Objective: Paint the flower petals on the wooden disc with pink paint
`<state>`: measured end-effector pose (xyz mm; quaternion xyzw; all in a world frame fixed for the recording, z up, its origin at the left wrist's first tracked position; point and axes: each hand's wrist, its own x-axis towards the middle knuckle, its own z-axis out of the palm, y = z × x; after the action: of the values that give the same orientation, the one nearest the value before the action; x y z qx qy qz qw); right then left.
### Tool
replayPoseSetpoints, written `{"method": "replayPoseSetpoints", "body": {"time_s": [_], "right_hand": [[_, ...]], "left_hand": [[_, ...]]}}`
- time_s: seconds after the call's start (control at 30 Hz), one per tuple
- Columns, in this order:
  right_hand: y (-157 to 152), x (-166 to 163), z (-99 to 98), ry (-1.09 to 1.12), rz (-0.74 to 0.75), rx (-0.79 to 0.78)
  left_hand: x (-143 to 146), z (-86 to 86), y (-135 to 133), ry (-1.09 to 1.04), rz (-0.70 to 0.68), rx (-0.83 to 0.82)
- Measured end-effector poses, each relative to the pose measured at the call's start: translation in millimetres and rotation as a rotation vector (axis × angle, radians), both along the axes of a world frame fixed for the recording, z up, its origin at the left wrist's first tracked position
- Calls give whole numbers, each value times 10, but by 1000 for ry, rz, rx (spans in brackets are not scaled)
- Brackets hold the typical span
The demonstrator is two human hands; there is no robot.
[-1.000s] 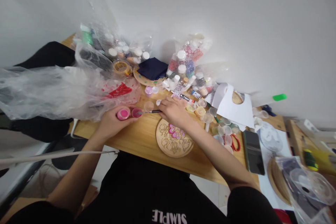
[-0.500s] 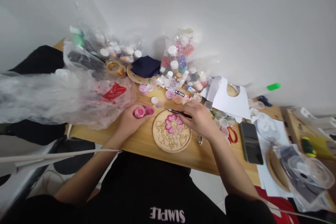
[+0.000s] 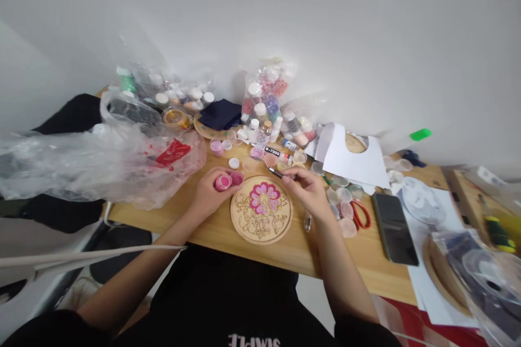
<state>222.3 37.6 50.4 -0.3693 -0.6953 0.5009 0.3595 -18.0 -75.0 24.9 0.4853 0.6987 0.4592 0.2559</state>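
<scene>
My left hand (image 3: 209, 195) is closed around a small jar of bright pink paste or powder (image 3: 223, 182) and a pink plastic cup (image 3: 236, 178), held side by side above the table. Between thumb and fingers, my right hand (image 3: 307, 187) pinches the dark handle of a thin metal spatula (image 3: 272, 169). Its tip points away to the left, beyond the round wooden board (image 3: 260, 230). That board lies flat between my hands, carved with a floral pattern. The upper flower (image 3: 264, 198) is filled with dark pink and light pink; the lower design is bare wood.
Small cups (image 3: 345, 210), red-handled scissors (image 3: 361, 214) and a phone (image 3: 394, 227) lie to the right. Behind the board are a B-7000 tube (image 3: 277, 153), a white lid (image 3: 234, 163) and bagged bottles (image 3: 264, 97). A crumpled plastic bag (image 3: 101, 162) covers the left side.
My left hand has brought the jar and cup closer to the board. The spatula has tilted more, its tip shifting right and farther back. The whole view has shifted slightly.
</scene>
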Motion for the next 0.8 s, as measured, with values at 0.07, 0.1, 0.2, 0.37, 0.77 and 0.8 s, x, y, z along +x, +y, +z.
{"method": "replayPoseSetpoints", "body": {"time_s": [0.07, 0.1, 0.2, 0.37, 0.77, 0.8], "right_hand": [[-1, 38, -33, 42, -34, -56], [-1, 60, -43, 60, -50, -75], [2, 101, -66, 99, -95, -112], [2, 44, -130, 96, -104, -116], [-9, -22, -135, 95, -99, -78], [-10, -23, -133, 94, -98, -77]], "left_hand": [[-2, 24, -14, 1, 17, -8], [-12, 29, -26, 3, 32, -8], [-78, 24, -87, 24, 64, -9], [-260, 13, -236, -3, 113, -97], [-306, 108, -334, -6, 21, -96], [-283, 86, -330, -25, 42, -79]]}}
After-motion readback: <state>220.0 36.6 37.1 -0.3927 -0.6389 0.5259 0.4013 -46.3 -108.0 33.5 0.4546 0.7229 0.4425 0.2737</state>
